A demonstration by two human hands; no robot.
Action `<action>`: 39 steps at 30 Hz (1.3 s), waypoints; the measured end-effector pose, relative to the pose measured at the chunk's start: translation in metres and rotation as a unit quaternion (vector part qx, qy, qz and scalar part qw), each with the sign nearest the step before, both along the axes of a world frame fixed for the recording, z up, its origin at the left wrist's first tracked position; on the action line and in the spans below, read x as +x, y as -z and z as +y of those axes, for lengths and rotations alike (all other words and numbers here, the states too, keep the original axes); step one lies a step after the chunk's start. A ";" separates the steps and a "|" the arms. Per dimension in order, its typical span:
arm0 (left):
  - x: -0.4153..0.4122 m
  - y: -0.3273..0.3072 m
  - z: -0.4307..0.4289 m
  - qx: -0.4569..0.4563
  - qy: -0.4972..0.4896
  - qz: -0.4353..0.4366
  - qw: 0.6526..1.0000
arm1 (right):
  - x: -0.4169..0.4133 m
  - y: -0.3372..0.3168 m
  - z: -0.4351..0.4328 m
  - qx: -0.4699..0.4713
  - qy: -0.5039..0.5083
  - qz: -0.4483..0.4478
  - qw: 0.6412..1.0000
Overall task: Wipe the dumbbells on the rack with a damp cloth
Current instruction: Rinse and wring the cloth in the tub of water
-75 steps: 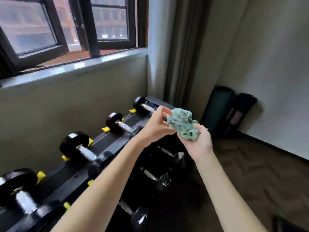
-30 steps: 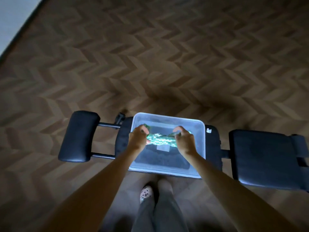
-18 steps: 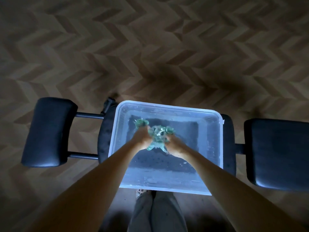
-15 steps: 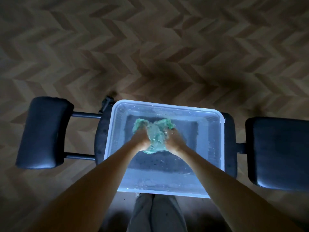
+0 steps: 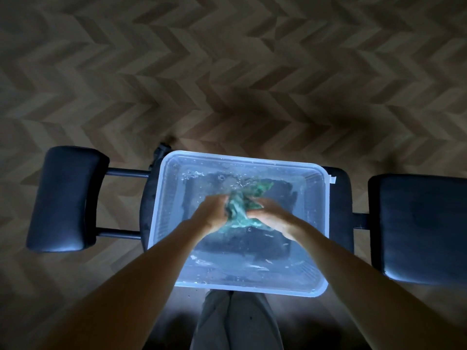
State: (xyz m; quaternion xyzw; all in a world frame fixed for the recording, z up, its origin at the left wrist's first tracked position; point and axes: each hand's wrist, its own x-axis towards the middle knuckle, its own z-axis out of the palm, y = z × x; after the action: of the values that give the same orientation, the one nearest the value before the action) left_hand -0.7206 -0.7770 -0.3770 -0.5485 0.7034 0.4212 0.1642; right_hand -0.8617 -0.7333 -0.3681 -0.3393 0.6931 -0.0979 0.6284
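- where was the cloth [image 5: 240, 210]?
- bunched in the water of the tub [image 5: 162, 210], which sat on the bench [image 5: 63, 198].
- and the 2 hands?
- left hand [image 5: 214, 216] and right hand [image 5: 271, 217] both gripped it, fingers curled, close together.

**Setting:** indoor exercise room, home or small gym; dimly lit.

**Floor** [image 5: 227, 72]: brown wood-look planks laid in a herringbone pattern.

**Surface** [image 5: 419, 228]: a padded workout bench with black vinyl cushions set in a row. The left cushion [image 5: 63, 198] stands apart, joined to the rest by two dark metal tubes [image 5: 126, 172].

**Clear plastic tub** [image 5: 161, 210]: holds water and sits on the middle cushion [image 5: 340, 205], as a makeshift wash station.
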 end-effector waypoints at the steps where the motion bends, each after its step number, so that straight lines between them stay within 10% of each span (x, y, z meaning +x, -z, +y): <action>1: 0.000 0.002 0.003 0.010 0.008 -0.022 1.000 | -0.001 0.001 0.000 0.014 -0.044 0.032 0.998; 6: 0.000 -0.001 -0.004 -0.006 -0.083 -0.085 0.993 | -0.009 0.017 -0.003 -0.039 -0.090 0.295 0.951; 11: -0.009 -0.008 -0.010 0.057 -0.223 0.015 0.973 | -0.009 0.009 -0.009 -0.027 -0.041 0.190 0.981; 16: -0.010 -0.006 0.001 0.125 -0.161 0.022 0.979 | -0.012 -0.002 -0.001 0.075 -0.058 -0.019 0.995; 20: -0.021 -0.004 0.010 0.043 -0.099 -0.047 0.993 | -0.007 0.000 -0.001 -0.017 -0.241 0.184 0.953; 24: -0.017 -0.002 0.003 0.030 -0.142 -0.069 0.987 | -0.016 0.008 0.001 -0.046 -0.199 0.256 0.945; 31: -0.001 -0.015 0.001 0.213 -0.220 0.135 0.943 | -0.020 -0.012 -0.003 0.138 -0.129 -0.048 0.981; 34: -0.007 -0.010 0.003 0.130 -0.139 0.060 0.980 | -0.014 -0.002 0.000 0.034 -0.295 0.142 0.944; 39: -0.009 -0.001 0.006 -0.022 -0.045 -0.078 0.996 | -0.017 0.005 0.007 -0.018 -0.187 0.275 0.943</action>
State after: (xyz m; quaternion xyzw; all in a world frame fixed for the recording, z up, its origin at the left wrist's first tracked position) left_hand -0.7295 -0.7714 -0.3760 -0.6146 0.6720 0.3682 0.1875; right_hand -0.8789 -0.7266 -0.3735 -0.4877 0.7610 0.1065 0.4143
